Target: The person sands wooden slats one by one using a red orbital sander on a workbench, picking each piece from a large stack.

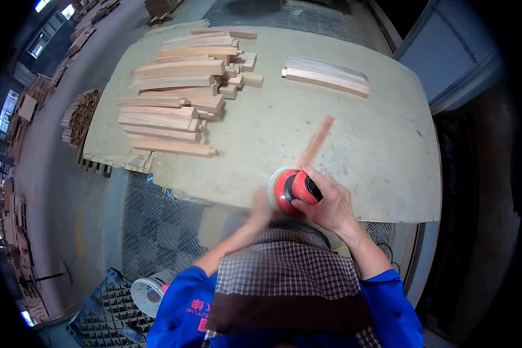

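Note:
A red and black handheld orbital sander (295,191) with a pale round pad is gripped from above by my right hand (330,200). Beneath its pad runs a reddish wooden strip (316,139), whose far end points away from me on the worktable (243,182). The strip's near end is hidden under the sander. My left hand (261,206), blurred, is beside the pad at the table's near edge; its fingers and whatever they touch cannot be made out.
A pile of pale wooden pieces (169,117) covers the table's left part. Two wooden bars (326,78) lie side by side at the back right. Below the left edge stand a white bucket (148,296) and a plastic pallet (108,313). A blue panel (443,48) borders the right.

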Action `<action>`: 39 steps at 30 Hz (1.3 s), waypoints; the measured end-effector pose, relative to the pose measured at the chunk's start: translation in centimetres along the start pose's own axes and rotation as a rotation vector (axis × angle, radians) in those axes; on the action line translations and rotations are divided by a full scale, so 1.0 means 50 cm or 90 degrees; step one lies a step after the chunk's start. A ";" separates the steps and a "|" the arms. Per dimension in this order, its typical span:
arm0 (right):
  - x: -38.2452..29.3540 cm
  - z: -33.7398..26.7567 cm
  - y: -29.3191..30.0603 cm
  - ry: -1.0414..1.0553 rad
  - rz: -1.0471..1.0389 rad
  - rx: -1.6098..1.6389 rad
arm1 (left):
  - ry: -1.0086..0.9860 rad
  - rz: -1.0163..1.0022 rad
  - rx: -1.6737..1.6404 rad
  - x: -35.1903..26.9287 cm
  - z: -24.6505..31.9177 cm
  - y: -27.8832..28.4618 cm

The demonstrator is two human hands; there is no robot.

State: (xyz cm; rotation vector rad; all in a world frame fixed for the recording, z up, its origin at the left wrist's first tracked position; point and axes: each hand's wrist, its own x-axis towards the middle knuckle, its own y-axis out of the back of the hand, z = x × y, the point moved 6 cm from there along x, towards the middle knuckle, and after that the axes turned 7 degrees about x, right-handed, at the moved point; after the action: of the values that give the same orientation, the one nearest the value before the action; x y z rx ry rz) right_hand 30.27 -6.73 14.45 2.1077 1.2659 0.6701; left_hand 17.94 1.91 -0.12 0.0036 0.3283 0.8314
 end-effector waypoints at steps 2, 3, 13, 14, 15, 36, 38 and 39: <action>-0.005 -0.005 0.007 0.032 0.041 0.043 | 0.083 -0.011 -0.154 -0.006 0.020 -0.008; -0.012 -0.003 0.006 0.053 0.062 0.059 | 0.127 -0.016 -0.231 -0.007 0.020 -0.011; -0.080 0.093 0.001 0.001 0.081 0.116 | 0.371 -0.061 -0.400 -0.010 0.001 -0.005; -0.089 0.102 0.005 -0.026 0.084 0.107 | 0.361 -0.101 -0.412 0.002 -0.027 0.000; -0.097 0.107 0.009 -0.051 0.089 0.097 | 0.348 -0.139 -0.424 0.013 -0.063 0.004; -0.014 0.110 -0.051 0.027 0.107 -0.056 | -0.116 0.058 0.676 -0.038 -0.063 0.106; 0.030 0.095 -0.071 0.009 0.041 -0.083 | -0.055 0.027 0.627 -0.056 -0.057 0.120; 0.056 0.086 -0.082 0.009 0.003 -0.078 | -0.039 0.011 0.629 -0.069 -0.050 0.128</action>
State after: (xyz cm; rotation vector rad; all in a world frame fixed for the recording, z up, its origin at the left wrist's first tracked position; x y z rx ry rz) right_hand 31.88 -3.65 8.89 2.0105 1.1970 0.7458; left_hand 10.42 3.41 -0.67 0.9509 0.6533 0.6152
